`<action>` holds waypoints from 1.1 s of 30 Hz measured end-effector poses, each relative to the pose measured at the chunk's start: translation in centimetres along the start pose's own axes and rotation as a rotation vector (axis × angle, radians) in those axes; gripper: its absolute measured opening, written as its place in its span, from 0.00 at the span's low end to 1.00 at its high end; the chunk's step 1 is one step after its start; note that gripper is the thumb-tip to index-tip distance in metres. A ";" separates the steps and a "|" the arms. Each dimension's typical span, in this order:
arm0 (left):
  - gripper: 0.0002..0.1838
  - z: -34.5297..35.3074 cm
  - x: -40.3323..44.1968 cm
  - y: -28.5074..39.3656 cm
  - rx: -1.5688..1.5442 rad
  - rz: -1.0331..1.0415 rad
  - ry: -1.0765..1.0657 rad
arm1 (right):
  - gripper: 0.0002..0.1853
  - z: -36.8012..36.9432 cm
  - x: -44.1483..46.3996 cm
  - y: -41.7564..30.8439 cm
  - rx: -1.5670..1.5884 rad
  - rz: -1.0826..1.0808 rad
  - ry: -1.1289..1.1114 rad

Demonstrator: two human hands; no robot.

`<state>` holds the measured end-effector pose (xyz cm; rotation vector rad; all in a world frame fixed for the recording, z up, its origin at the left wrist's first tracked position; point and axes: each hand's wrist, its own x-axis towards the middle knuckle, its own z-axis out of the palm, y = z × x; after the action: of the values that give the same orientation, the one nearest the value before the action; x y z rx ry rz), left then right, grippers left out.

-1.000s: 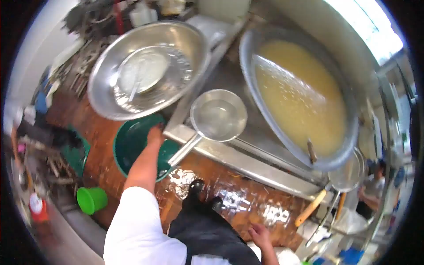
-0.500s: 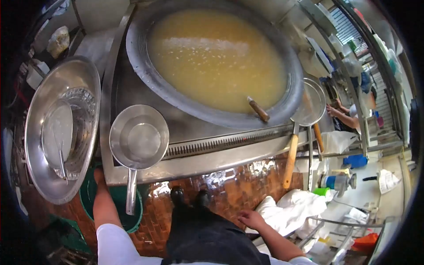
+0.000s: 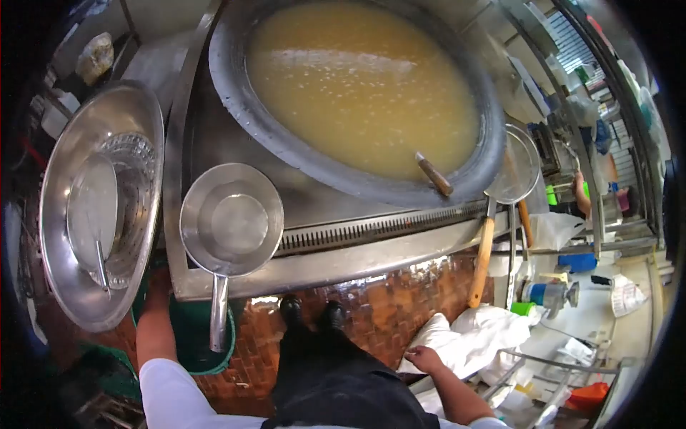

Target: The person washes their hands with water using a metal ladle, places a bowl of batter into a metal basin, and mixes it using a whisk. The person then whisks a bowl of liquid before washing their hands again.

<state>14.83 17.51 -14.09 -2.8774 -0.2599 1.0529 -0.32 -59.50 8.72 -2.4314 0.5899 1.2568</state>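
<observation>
My left hand [image 3: 159, 280] reaches down between the large metal basin [image 3: 93, 307] and the stove corner, above a green bucket [image 3: 227, 350]. Its fingers are dark and partly hidden by the basin's rim. Apart from the stove, my right hand [image 3: 423, 359] hangs low beside white cloth or sacking [image 3: 479, 332], fingers loosely bent and nothing visible in them. A metal saucepan [image 3: 232, 222] rests on the stove's front left corner, handle toward me. Behind it sits a huge wok [image 3: 243, 132] of cloudy yellow liquid [image 3: 357, 107]. A brown handle [image 3: 434, 175] leans at its near rim.
A wire strainer [image 3: 514, 168] with a wooden handle hangs at the stove's right end. Inside the basin lie a perforated bowl and a round ladle [image 3: 96, 207]. The brick-patterned floor [image 3: 386, 314] looks wet. Another person's arm [image 3: 582, 196] shows at far right.
My view has shifted slightly, so the wok and strainer appear farther right. My left forearm has swung left, and my right hand has moved slightly right with its fingers more bent.
</observation>
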 end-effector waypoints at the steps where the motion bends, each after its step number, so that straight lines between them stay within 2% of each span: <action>1: 0.19 0.5 0.3 -0.4 -0.106 -0.123 0.037 | 0.23 0.1 0.5 0.2 -0.018 -0.009 0.014; 3: 0.18 0.6 0.9 0.2 -0.314 -0.348 0.102 | 0.23 0.1 0.6 0.8 -0.047 -0.010 0.040; 4: 0.19 -0.8 -0.6 1.9 -0.411 -0.374 0.139 | 0.23 -0.1 1.1 0.9 -0.094 0.024 0.009; 6: 0.19 -5.7 -6.5 6.8 -0.609 -0.432 0.218 | 0.23 -0.6 1.0 1.0 0.023 -0.053 0.069; 9: 0.21 -2.9 -7.8 9.3 -0.553 -0.402 0.331 | 0.24 -2.7 0.3 -0.2 0.107 -0.107 0.079; 12: 0.24 2.7 -8.4 12.3 -0.355 -0.212 0.335 | 0.24 -4.1 0.2 0.7 0.170 -0.102 0.082; 14: 0.25 5.7 -10.0 16.6 -0.265 -0.027 0.291 | 0.23 -4.8 0.0 2.3 0.214 -0.092 0.082; 15: 0.27 2.0 -12.3 21.0 -0.530 -0.138 -0.081 | 0.23 -5.4 -0.4 3.0 0.239 -0.092 0.048; 16: 0.27 2.0 -14.3 25.0 -0.597 -0.029 -0.013 | 0.23 -6.2 -0.9 3.7 0.262 -0.094 0.013; 17: 0.27 -2.6 -17.5 29.8 -0.765 -0.055 -0.300 | 0.23 -7.0 -0.9 4.9 0.284 -0.099 -0.021; 18: 0.27 -3.6 -19.8 33.8 -0.811 0.010 -0.342 | 0.21 -6.8 0.3 7.2 0.200 -0.204 0.034; 20: 0.26 -3.7 -21.6 40.2 -0.794 0.204 -0.408 | 0.18 -6.0 2.9 12.3 0.026 -0.414 0.145; 23: 0.27 -5.8 -24.2 49.2 -0.740 0.452 -0.458 | 0.19 -8.9 3.7 17.8 0.284 -0.327 0.037; 25: 0.27 -13.8 -29.0 56.2 -0.601 0.520 -0.575 | 0.23 -11.9 2.1 20.9 0.419 -0.309 0.174; 27: 0.27 -17.7 -31.6 61.7 -0.524 0.938 -0.545 | 0.23 -13.5 2.4 25.6 0.510 -0.308 0.238; 29: 0.27 -23.5 -35.4 67.3 -0.537 1.063 -0.577 | 0.22 -14.1 4.1 30.6 0.723 -0.240 0.209; 30: 0.29 -25.4 -36.8 69.5 -0.620 1.063 -0.555 | 0.21 -15.1 4.3 32.1 0.807 -0.212 0.171; 31: 0.31 -27.0 -38.0 71.6 -0.701 1.062 -0.535 | 0.21 -16.3 4.3 32.8 0.847 -0.233 0.225; 32: 0.35 -28.4 -39.0 73.3 -0.778 1.061 -0.522 | 0.20 -17.6 4.1 32.9 0.892 -0.246 0.280; 33: 0.43 -29.9 -39.7 74.8 -0.788 1.089 -0.490 | 0.19 -18.7 4.0 32.9 0.943 -0.252 0.338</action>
<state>14.40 -63.38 24.94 -3.3155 1.3191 2.2049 -2.06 -97.32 12.16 -1.8059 0.7189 0.3127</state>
